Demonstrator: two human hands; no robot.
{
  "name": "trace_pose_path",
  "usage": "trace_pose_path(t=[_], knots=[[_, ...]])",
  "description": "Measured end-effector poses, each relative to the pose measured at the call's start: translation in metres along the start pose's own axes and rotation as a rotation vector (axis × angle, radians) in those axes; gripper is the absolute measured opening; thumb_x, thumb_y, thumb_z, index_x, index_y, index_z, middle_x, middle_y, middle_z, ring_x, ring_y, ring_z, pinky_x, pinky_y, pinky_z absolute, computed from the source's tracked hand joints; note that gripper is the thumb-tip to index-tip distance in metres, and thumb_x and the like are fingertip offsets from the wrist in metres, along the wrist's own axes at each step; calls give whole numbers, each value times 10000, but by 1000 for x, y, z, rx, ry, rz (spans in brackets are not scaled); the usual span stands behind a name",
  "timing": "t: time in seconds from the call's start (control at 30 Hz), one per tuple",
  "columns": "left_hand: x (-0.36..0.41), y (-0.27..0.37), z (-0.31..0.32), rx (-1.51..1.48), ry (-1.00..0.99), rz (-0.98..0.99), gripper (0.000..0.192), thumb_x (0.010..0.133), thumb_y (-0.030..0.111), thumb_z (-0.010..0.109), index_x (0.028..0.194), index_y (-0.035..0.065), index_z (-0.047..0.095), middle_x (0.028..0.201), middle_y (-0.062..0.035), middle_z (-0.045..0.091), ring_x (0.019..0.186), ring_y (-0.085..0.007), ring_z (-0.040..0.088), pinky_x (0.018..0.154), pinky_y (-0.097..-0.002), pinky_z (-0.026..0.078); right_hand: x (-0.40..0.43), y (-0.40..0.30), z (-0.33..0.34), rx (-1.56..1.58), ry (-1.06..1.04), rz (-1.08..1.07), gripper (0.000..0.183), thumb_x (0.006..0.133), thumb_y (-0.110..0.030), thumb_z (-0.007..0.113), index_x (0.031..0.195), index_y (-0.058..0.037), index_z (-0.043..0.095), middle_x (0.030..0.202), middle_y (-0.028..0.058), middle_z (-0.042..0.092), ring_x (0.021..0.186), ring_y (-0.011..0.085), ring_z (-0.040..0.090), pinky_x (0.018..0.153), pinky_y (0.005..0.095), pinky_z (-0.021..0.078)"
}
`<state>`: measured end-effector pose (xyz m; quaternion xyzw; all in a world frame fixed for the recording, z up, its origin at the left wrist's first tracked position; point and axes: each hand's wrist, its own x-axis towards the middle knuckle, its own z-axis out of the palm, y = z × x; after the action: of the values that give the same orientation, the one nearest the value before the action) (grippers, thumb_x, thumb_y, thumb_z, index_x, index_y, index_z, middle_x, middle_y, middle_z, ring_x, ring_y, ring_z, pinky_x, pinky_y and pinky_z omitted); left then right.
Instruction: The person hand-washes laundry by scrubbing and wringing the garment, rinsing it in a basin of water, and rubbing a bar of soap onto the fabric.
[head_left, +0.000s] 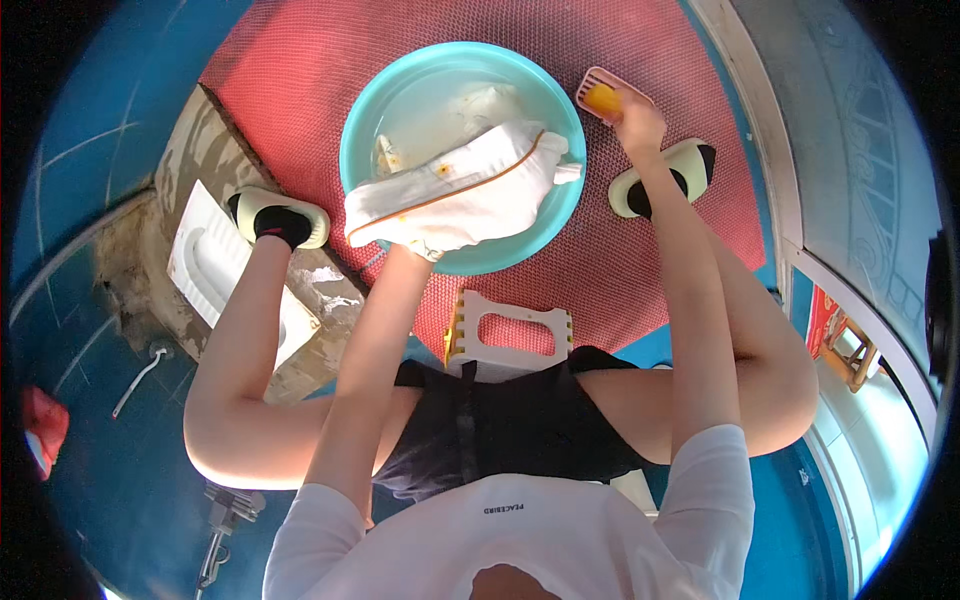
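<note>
A white garment (465, 187) with orange-brown piping and small yellowish stains lies bunched across a turquoise basin (352, 127). Cloudy water (420, 105) stands in the basin, and more wet white cloth (491, 105) shows in it. My left hand (420, 251) goes in under the garment's near edge; its fingers are hidden by the cloth. To the right of the basin, my right hand (641, 127) has its fingers on a yellow soap bar (602, 100), slightly blurred. The soap is at a pink slotted soap dish (637, 94) on the mat.
A red textured mat (300, 82) lies under the basin. Between my knees is a white plastic step stool (517, 300). My slippered feet flank the basin. At left are a white squat toilet (206, 262) and a white-handled brush (139, 382); a door frame (787, 187) runs along the right.
</note>
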<state>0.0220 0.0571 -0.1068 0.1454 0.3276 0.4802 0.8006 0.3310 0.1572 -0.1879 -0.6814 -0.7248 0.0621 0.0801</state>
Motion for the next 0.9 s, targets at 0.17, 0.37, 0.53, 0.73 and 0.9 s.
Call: trace_pose_path(t=[0.17, 0.37, 0.53, 0.73, 0.9], knots=[[4, 7, 14, -63, -54, 24, 347, 811, 146, 485, 1112, -21, 442, 1119, -130, 478, 990, -202, 493, 871, -302, 391, 10, 17, -25, 106, -33, 229, 305, 646, -90, 644, 932, -45, 544, 814, 99, 603, 756, 264, 584, 664, 369, 457], [-4, 21, 34, -125, -121, 72, 348, 813, 148, 483, 1116, -18, 440, 1120, -128, 477, 991, -201, 492, 872, -302, 390, 9, -27, -114, 1782, -112, 571, 359, 738, -134, 624, 1031, 22, 486, 931, 95, 568, 841, 201, 568, 735, 320, 472], [3, 21, 60, -191, -180, 88, 349, 814, 150, 482, 1119, -14, 437, 1120, -126, 476, 992, -201, 490, 873, -301, 389, -10, -111, -180, 1773, -302, 217, 429, 770, -182, 592, 1132, -18, 429, 1019, 94, 537, 898, 184, 549, 772, 309, 456], [-11, 31, 75, -266, -230, 95, 350, 816, 152, 480, 1123, -11, 434, 1121, -123, 475, 994, -200, 488, 875, -300, 388, -41, -171, -161, 850, -10, -357, 407, 782, -142, 549, 1156, -35, 428, 1078, 127, 505, 1027, 244, 458, 880, 321, 356], [-25, 33, 75, -337, -220, 124, 351, 818, 154, 478, 1126, -7, 432, 1122, -121, 475, 995, -199, 487, 876, -299, 387, -47, -172, -163, 686, -30, -319, 374, 790, -142, 536, 1122, 4, 442, 1117, 153, 462, 1069, 289, 423, 923, 323, 310]])
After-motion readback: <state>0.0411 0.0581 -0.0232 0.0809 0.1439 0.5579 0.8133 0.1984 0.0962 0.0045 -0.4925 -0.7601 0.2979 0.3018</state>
